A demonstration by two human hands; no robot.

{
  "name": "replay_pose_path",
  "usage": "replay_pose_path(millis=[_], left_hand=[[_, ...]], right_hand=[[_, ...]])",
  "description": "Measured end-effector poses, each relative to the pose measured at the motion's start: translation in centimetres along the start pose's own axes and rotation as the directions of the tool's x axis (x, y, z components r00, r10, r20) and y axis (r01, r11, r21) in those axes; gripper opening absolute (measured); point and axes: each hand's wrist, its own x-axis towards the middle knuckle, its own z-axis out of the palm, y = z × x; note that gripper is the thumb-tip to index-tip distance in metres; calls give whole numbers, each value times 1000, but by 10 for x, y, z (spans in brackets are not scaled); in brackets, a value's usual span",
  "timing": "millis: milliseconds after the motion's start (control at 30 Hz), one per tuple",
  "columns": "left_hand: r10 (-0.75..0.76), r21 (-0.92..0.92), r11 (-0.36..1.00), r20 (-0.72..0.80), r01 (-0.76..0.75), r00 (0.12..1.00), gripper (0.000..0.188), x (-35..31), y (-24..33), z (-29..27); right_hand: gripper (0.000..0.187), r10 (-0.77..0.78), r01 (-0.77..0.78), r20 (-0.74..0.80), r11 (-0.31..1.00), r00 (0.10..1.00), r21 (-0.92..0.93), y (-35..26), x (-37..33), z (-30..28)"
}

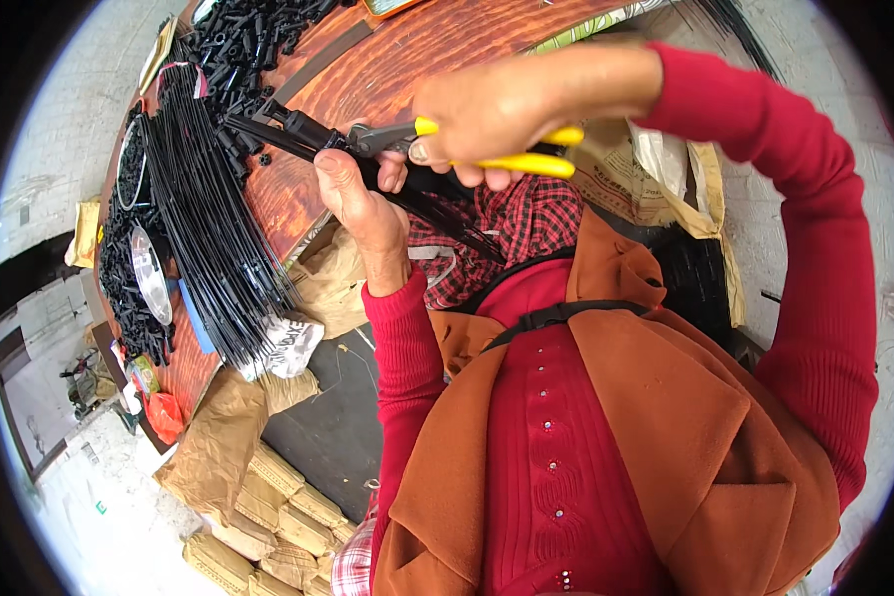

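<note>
My left hand (360, 204) is closed around a bundle of thin black rods (447, 221), which slants from the table edge down toward my lap. At its upper end is a black plastic fitting (306, 129); the bundle looks like an umbrella frame, though the hands hide much of it. Yellow-handled pliers (528, 165) are gripped in my right hand (492, 109). Their dark metal jaws (370, 139) sit at the bundle, just above my left fingers. Whether the jaws bite on anything is too small to tell.
On the reddish wooden table (392, 74) lie a heap of black plastic parts (238, 45), a long bundle of black rods (204, 219) and more small black pieces (129, 298). Paper packages (278, 517) are stacked at lower left. An opened paper sack (616, 174) stands at right.
</note>
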Motion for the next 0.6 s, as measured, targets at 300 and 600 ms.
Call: replay_pose_path(millis=[300, 600], left_hand=[[31, 71, 997, -80, -25, 996, 50, 3, -3, -5], [-31, -148, 988, 97, 45, 995, 51, -12, 17, -15]], right_hand=[[30, -182, 174, -289, 983, 940, -54, 10, 15, 47], [28, -68, 60, 59, 991, 996, 121, -2, -13, 13]])
